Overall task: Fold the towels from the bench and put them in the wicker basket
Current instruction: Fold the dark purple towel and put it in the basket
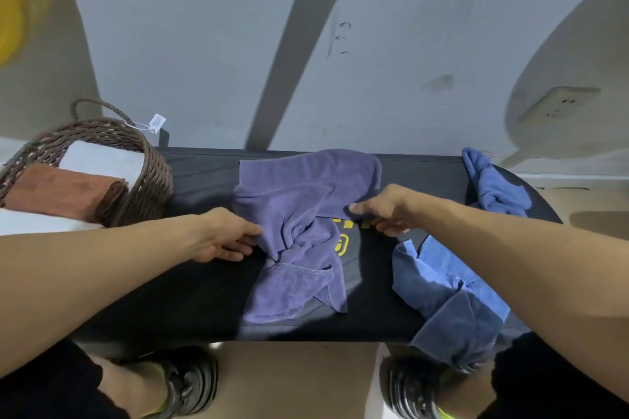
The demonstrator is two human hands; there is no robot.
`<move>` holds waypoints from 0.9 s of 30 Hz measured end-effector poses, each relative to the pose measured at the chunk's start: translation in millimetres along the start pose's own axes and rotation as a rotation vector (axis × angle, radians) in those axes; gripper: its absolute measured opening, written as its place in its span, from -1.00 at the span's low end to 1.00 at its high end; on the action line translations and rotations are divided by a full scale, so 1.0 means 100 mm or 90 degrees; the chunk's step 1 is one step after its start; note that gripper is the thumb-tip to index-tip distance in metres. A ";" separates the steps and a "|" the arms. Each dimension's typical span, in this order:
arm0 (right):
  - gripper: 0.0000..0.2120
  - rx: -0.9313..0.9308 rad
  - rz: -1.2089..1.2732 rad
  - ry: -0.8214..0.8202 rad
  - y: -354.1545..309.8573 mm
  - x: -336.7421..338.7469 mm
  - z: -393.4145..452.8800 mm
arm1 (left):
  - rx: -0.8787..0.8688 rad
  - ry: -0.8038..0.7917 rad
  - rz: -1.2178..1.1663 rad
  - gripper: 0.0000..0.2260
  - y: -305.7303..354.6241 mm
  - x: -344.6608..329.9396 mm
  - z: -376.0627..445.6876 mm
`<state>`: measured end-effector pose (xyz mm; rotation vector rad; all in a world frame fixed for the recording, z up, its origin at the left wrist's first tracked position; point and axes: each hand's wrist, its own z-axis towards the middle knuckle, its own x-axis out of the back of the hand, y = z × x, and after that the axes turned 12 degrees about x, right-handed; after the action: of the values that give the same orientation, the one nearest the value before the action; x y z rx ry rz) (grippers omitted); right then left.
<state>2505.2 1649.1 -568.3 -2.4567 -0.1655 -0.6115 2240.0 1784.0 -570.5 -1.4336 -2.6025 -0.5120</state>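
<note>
Three towels lay loose on the black padded bench as a person worked over it with both bare hands: one purple towel at the centre and two blue ones to the right. The purple towel, a soft, fine-ribbed cloth with a stitched hem, was crumpled and twisted at its middle, its long axis running from the far edge of the bench toward the near edge, with one flap spread flat at the back and another at the front. The left hand had its fingers closed on the bunched left side of the cloth, while the right hand pinched a fold on the right side between thumb and fingers; the hands were apart, the gathered middle of the towel between them. One blue towel hung in a heap over the near right edge of the bench under the right forearm, and the second blue towel lay rumpled at the far right end. Yellow lettering on the bench showed just beside the right hand. At the left end stood one round wicker basket of dark brown woven strands with a loop handle and a white paper tag, holding two folded towels: one rust-brown towel and one white towel beside it.
</note>
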 end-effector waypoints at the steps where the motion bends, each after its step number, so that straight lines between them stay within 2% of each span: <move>1: -0.73 0.043 0.000 0.014 0.01 -0.04 0.01 | -0.020 0.005 -0.027 -0.85 0.03 -0.02 -0.01; 3: -0.81 0.120 0.008 0.088 -0.03 -0.08 0.01 | -0.053 -0.007 -0.102 -0.84 0.11 -0.01 -0.04; 7: -0.75 0.215 0.189 0.243 -0.20 0.09 -0.12 | -0.088 -0.007 -0.230 -0.88 0.23 0.11 -0.07; 10: -0.60 0.219 0.359 0.261 -0.29 0.28 -0.18 | -0.105 0.046 -0.194 -0.94 0.23 0.18 -0.07; 11: -0.59 0.213 0.384 0.255 -0.30 0.34 -0.19 | -0.117 0.090 -0.144 -0.90 0.23 0.21 -0.07; 12: -0.67 0.208 0.378 0.256 -0.30 0.37 -0.20 | -0.131 0.137 -0.080 -0.85 0.22 0.23 -0.07; 14: -0.94 0.179 0.325 0.284 -0.27 0.42 -0.19 | -0.159 0.236 0.074 -0.75 0.20 0.29 -0.07; 16: -0.78 0.137 0.286 0.307 -0.17 0.44 -0.11 | -0.178 0.328 0.191 -0.67 0.17 0.34 -0.07; 17: -0.77 0.116 0.276 0.305 -0.14 0.43 -0.09 | -0.184 0.348 0.222 -0.65 0.16 0.35 -0.07; 18: -0.78 0.096 0.260 0.294 -0.11 0.40 -0.09 | -0.182 0.334 0.224 -0.63 0.15 0.35 -0.06; 21: -0.73 0.017 0.170 0.195 -0.07 0.29 -0.14 | -0.131 0.192 0.209 -0.59 0.09 0.34 -0.06; 23: -0.73 0.017 -0.025 0.133 -0.09 0.19 -0.23 | -0.100 0.122 0.263 -0.53 0.05 0.35 -0.07; 25: -0.77 0.105 -0.296 0.132 -0.16 0.08 -0.32 | -0.092 0.081 0.308 -0.58 0.02 0.36 -0.09; 27: -0.77 0.243 -0.404 0.105 -0.25 -0.11 -0.43 | -0.102 0.080 0.327 -0.72 -0.01 0.34 -0.07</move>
<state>2472.7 1645.1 -529.0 -1.9519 -0.9261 -0.9396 2220.9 1808.2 -554.9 -1.9572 -2.0199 -0.7149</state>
